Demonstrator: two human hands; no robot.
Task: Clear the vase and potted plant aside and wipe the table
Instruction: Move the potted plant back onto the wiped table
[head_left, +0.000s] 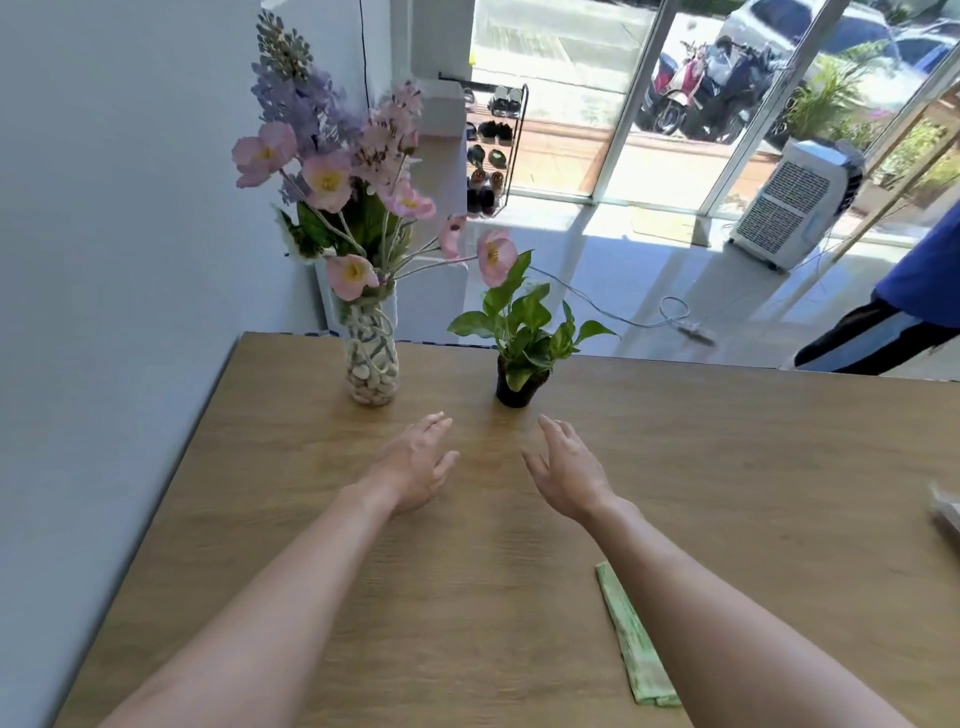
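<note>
Two empty hands, left (415, 465) and right (569, 470), grip wide, approach centre-frame vase (371, 358) and potted plant (519, 364); next: grasp each, clear desk (727, 467).

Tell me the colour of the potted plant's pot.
Black pot, seen in the head view.

A plain pale wall (119, 208) is seen along the left, with a thin dark cable (363, 52) running down it at the far end. A glossy white tiled floor (613, 270) is lit by strong sunlight and crossed by frame shadows. Floor-to-ceiling glazing with white frames (631, 104) fills the far right. A black wire shoe rack (493, 145) holding pairs of shoes is set at the far centre. A white portable air cooler (795, 202) stands near the glazing, with a white power strip (693, 330) and its lead lying on the floor. Parked scooters (696, 88) and cars are visible outside.
</note>
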